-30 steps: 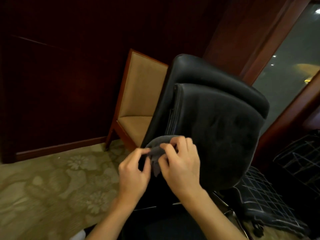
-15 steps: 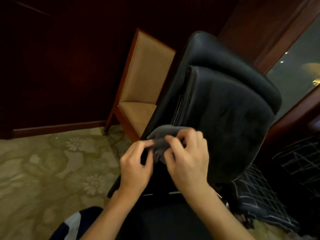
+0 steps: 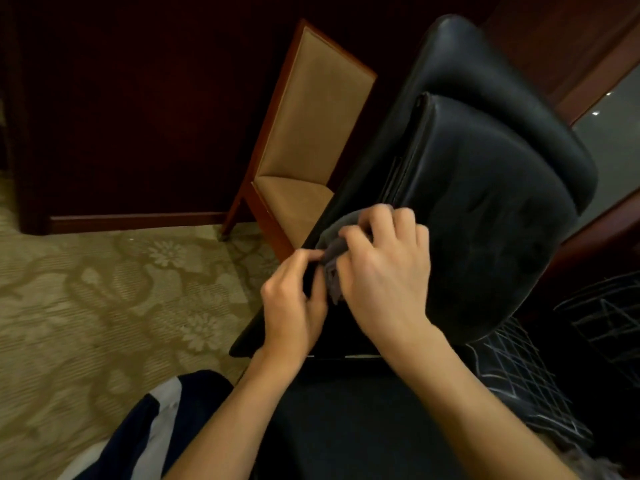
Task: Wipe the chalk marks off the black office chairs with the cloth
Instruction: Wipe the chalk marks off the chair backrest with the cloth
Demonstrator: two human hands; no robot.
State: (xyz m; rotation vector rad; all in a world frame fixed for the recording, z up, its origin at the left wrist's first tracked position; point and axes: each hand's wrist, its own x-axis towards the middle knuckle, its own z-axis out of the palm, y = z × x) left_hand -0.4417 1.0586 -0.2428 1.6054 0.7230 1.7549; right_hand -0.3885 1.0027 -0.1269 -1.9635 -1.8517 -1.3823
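A grey cloth (image 3: 334, 252) is held bunched between both hands against the left edge of the backrest of a black office chair (image 3: 485, 188). The right hand (image 3: 384, 271) is curled over the cloth, with its fingertips (image 3: 372, 218) bent down onto the upper fold. The left hand (image 3: 294, 306) pinches the lower left part of the cloth between thumb and forefinger; its remaining fingers are curled in towards the palm. A loose corner of the cloth hangs down between the two hands.

The backrest is seen from above and is tilted away from the viewer. Its padded face shows a dull, smeared patch towards the right (whether this is chalk residue cannot be told). White chalk lines (image 3: 512, 362) in a crossed grid are seen on a second black surface at the lower right, below the backrest, and further lines (image 3: 609, 317) are drawn on a dark surface at the far right edge.

A tan upholstered chair (image 3: 311, 119) with a red-brown wooden frame stands just behind the office chair, against a dark wood-panelled wall (image 3: 138, 98). A beige carpet (image 3: 104, 289) with a floral pattern covers the floor. A dark blue and white garment (image 3: 156, 420) is visible at the bottom left.
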